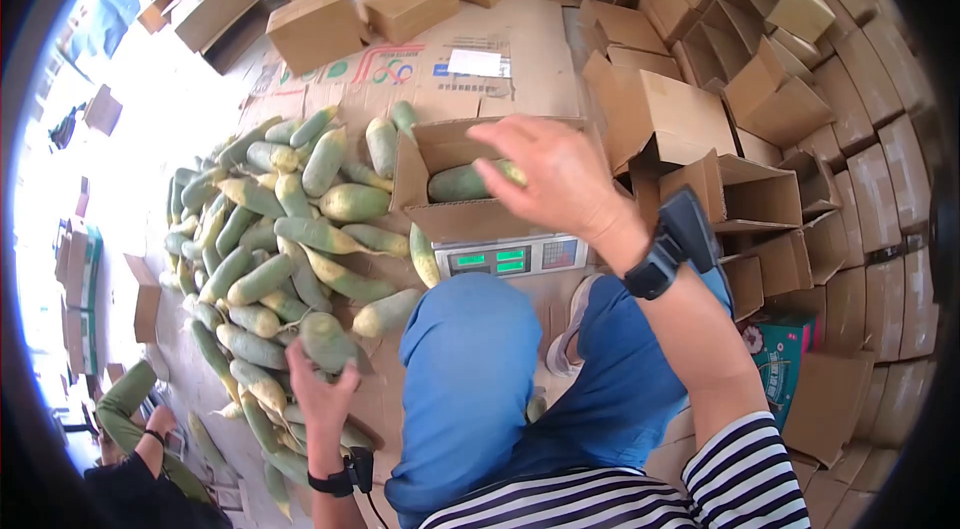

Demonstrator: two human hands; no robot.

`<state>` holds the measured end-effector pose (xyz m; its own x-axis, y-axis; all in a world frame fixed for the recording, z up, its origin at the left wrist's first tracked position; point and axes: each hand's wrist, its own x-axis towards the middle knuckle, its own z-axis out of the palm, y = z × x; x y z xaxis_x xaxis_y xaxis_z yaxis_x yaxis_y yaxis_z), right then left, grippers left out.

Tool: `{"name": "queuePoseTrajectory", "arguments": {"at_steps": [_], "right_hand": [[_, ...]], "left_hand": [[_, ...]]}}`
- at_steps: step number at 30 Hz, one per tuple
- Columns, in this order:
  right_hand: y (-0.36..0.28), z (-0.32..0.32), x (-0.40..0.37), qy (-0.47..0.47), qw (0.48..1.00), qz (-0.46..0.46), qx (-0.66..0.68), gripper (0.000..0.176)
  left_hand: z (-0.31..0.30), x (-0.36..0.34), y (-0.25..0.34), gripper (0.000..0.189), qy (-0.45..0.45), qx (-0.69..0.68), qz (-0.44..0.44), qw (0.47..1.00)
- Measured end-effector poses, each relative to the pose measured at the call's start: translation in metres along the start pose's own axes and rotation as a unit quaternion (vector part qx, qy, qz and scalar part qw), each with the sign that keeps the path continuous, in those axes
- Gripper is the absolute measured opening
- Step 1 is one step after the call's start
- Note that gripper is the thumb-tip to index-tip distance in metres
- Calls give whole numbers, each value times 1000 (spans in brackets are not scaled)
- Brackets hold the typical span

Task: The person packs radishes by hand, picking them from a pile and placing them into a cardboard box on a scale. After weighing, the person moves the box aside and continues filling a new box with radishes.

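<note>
Cardboard box [480, 221] on scale [515, 258] under part-open right grip [487, 157]; left grip [324, 361] curled round radish [327, 340].

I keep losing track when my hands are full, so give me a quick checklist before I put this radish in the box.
1. Left hand holding the radish: ok.
2. Box open on top: ok.
3. Scale under the box, display lit: ok.
4. Weight readable: cannot tell, digits too small.
5. Right hand away from the opening: not ok, it's over it.
6. Enough room inside: cannot tell, right hand hides part.
</note>
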<state>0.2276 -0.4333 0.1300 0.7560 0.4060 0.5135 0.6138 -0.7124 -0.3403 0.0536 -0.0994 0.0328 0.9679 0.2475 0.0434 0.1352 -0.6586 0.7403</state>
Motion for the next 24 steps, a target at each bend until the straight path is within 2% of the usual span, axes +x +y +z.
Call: {"name": "queuePoseTrajectory", "arguments": {"at_steps": [1, 3, 4, 6, 7, 8, 9, 10, 11, 12, 14, 15, 17, 18, 19, 20, 21, 22, 23, 24], "right_hand": [[-2, 1, 1, 8, 1000, 2, -3, 23], [-8, 5, 2, -72, 992, -51, 93, 38], [-16, 6, 3, -67, 992, -52, 93, 38], [-33, 4, 7, 21, 971, -129, 198, 54], [-39, 3, 8, 24, 971, -132, 199, 54], [-43, 1, 9, 48, 970, -150, 184, 64], [-45, 0, 11, 72, 969, -167, 168, 73], [-40, 3, 11, 83, 963, -161, 199, 77], [-34, 5, 9, 88, 963, -160, 197, 77], [-27, 7, 6, 60, 970, -138, 192, 75], [-12, 10, 1, 38, 976, -106, 186, 73], [-3, 12, 5, 40, 977, -118, 174, 72], [15, 16, 14, 45, 977, -133, 161, 70], [23, 19, 15, 26, 979, -127, 159, 69], [30, 23, 15, 6, 980, -121, 157, 68], [36, 25, 13, -39, 982, -95, 159, 68], [43, 31, 11, -38, 981, -96, 162, 68], [48, 37, 10, -119, 978, -49, 163, 68], [55, 44, 9, -200, 966, -4, 162, 69], [61, 51, 8, -199, 967, -6, 162, 69]], "left_hand": [[-2, 7, 24, 63, 71, -58, -13, 996], [-10, 25, 63, 62, 129, -136, 51, 981], [-12, 34, 81, 61, 134, -177, 80, 972], [-13, 50, 119, 61, 141, -218, 113, 959], [-13, 55, 141, 60, 89, -256, 90, 958], [-10, 59, 159, 59, 37, -293, 65, 953], [-2, 62, 175, 59, 39, -291, 69, 954], [7, 65, 189, 58, -16, -339, 78, 938], [13, 67, 198, 58, -73, -385, 87, 916], [16, 67, 200, 58, -79, -383, 91, 916], [23, 64, 197, 60, -124, -329, 170, 920], [19, 61, 192, 60, -130, -327, 172, 920], [5, 55, 175, 63, -223, -70, 184, 955], [6, 52, 167, 64, -251, 14, 251, 935], [7, 48, 166, 64, -252, 16, 250, 935], [9, 42, 166, 62, -223, 109, 298, 922], [10, 37, 167, 61, -190, 202, 343, 898], [17, 34, 162, 58, -125, 223, 341, 905], [15, 34, 159, 58, -123, 225, 341, 905], [13, 35, 156, 57, -123, 214, 336, 909]]}}
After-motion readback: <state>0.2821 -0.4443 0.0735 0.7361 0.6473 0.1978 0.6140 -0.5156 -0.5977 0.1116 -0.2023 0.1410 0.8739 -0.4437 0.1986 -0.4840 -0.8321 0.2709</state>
